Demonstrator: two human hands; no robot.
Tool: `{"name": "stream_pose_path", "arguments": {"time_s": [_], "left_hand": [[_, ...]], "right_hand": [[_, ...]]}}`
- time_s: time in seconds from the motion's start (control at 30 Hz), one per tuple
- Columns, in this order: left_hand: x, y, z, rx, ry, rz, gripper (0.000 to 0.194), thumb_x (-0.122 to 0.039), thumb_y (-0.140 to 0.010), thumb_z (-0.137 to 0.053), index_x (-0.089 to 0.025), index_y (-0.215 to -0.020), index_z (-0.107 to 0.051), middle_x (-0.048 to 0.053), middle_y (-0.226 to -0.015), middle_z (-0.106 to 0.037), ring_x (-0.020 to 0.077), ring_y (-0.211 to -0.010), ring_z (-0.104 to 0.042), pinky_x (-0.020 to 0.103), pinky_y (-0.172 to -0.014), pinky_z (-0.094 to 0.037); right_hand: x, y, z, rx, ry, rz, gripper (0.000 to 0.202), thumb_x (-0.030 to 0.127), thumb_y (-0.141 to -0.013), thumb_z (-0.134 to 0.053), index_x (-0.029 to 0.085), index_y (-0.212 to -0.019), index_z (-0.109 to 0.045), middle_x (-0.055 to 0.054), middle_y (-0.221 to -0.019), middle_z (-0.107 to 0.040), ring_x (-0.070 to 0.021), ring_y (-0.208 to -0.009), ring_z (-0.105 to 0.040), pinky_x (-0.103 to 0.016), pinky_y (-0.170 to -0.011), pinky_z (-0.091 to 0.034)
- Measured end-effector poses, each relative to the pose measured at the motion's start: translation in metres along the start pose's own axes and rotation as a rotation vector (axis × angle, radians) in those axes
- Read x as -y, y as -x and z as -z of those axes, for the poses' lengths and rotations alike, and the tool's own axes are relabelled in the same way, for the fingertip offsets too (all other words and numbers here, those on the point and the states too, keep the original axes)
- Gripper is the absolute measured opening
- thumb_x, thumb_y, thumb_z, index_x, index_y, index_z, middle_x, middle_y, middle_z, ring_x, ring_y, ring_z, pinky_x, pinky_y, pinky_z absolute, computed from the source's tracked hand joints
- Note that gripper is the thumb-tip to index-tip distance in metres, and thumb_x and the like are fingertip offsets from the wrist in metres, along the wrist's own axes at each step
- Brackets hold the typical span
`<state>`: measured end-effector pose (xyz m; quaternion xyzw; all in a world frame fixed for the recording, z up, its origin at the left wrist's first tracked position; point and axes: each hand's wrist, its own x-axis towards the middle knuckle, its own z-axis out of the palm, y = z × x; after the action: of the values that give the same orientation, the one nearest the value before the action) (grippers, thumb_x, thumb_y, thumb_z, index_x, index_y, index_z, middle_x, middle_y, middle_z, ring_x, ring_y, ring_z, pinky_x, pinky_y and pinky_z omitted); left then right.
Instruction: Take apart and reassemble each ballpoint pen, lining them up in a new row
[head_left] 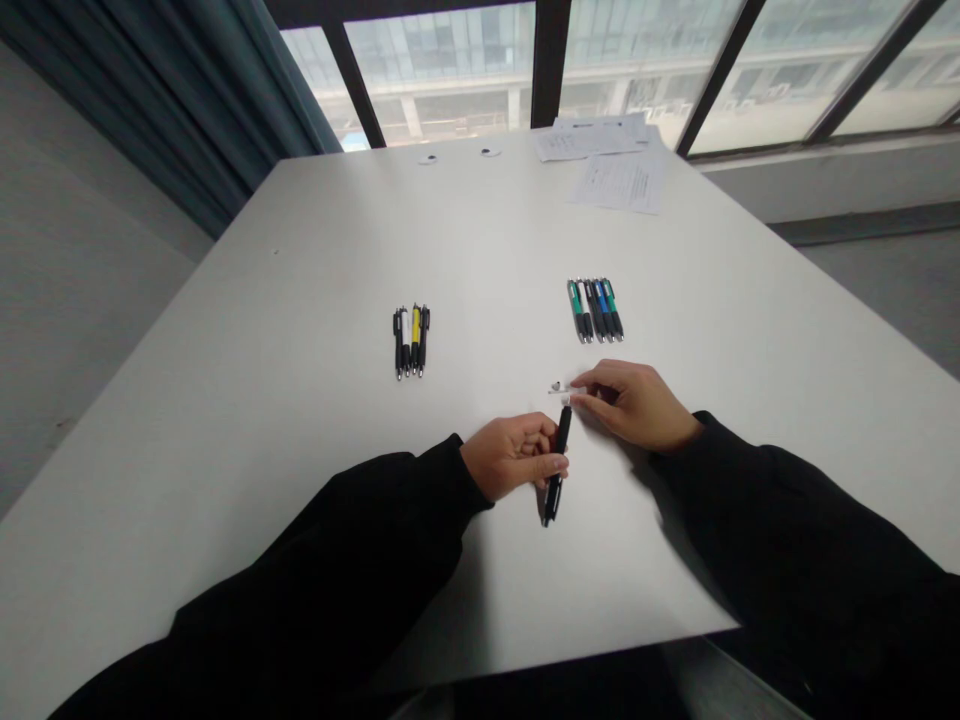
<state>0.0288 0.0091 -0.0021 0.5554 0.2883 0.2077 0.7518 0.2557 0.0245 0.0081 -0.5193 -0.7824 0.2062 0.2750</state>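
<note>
My left hand (517,455) is closed around a black pen barrel (561,436), between thumb and fingers. The barrel is tilted, with one end toward the table's front edge and the other toward my right hand. My right hand (626,400) pinches a thin pale rod (559,391) just past the barrel's far end; it looks like a pen part, but its exact kind is unclear. Beside its tip is a tiny dark and silvery piece (556,385). A small whitish bit at the barrel's end is too blurred to name.
On the white table (315,430), a row of pens (412,342) in black, white and yellow lies to the left. Another row of green, white, black and blue pens (595,310) lies beyond my right hand. Printed papers (619,180) and two small white items (490,152) are at the far edge.
</note>
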Motion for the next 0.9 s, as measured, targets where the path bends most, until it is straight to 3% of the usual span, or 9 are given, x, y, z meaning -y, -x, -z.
{"name": "stream_pose_path", "arguments": {"time_s": [0.3, 0.53, 0.73, 0.83, 0.9], "left_hand": [[0.0, 0.0, 0.002, 0.026, 0.046, 0.043, 0.038, -0.04, -0.077, -0.073, -0.01, -0.093, -0.056, 0.01, -0.081, -0.07, 0.0108, -0.062, -0.063, 0.024, -0.059, -0.052], [-0.002, 0.001, 0.004, 0.036, 0.057, 0.092, 0.038, -0.039, -0.074, -0.076, -0.01, -0.09, -0.057, 0.011, -0.082, -0.072, 0.0103, -0.055, -0.063, 0.023, -0.055, -0.05], [-0.006, 0.001, 0.005, 0.045, 0.086, 0.115, 0.038, -0.038, -0.073, -0.078, -0.01, -0.088, -0.056, 0.012, -0.082, -0.072, 0.0106, -0.056, -0.064, 0.022, -0.056, -0.051], [-0.003, 0.001, 0.006, 0.04, 0.085, 0.114, 0.038, -0.037, -0.074, -0.077, -0.01, -0.09, -0.056, 0.012, -0.083, -0.072, 0.0107, -0.057, -0.065, 0.023, -0.058, -0.052], [-0.001, 0.001, 0.006, 0.029, 0.077, 0.105, 0.038, -0.038, -0.073, -0.077, -0.01, -0.09, -0.057, 0.012, -0.082, -0.072, 0.0109, -0.059, -0.065, 0.024, -0.059, -0.052]], "right_hand": [[0.006, -0.002, -0.001, 0.102, 0.075, 0.092, 0.013, 0.023, -0.086, -0.057, 0.016, -0.083, -0.067, -0.005, -0.076, -0.062, -0.0149, -0.066, -0.054, -0.027, -0.065, -0.041], [0.009, 0.0, -0.009, 0.085, 0.093, 0.094, 0.024, 0.034, -0.088, -0.057, 0.014, -0.095, -0.069, -0.007, -0.081, -0.062, -0.0149, -0.066, -0.055, -0.028, -0.065, -0.042], [0.012, -0.001, -0.016, 0.117, 0.185, 0.146, 0.021, 0.027, -0.092, -0.049, 0.016, -0.089, -0.067, -0.008, -0.083, -0.064, -0.0165, -0.072, -0.057, -0.028, -0.067, -0.041], [0.013, 0.0, -0.014, 0.119, 0.085, 0.127, 0.015, 0.025, -0.089, -0.052, 0.016, -0.087, -0.063, -0.006, -0.079, -0.063, -0.0152, -0.067, -0.055, -0.028, -0.064, -0.041], [0.011, 0.001, -0.011, 0.102, -0.125, 0.029, 0.013, 0.028, -0.088, -0.055, 0.017, -0.086, -0.06, -0.003, -0.072, -0.062, -0.013, -0.06, -0.053, -0.027, -0.059, -0.042]]}}
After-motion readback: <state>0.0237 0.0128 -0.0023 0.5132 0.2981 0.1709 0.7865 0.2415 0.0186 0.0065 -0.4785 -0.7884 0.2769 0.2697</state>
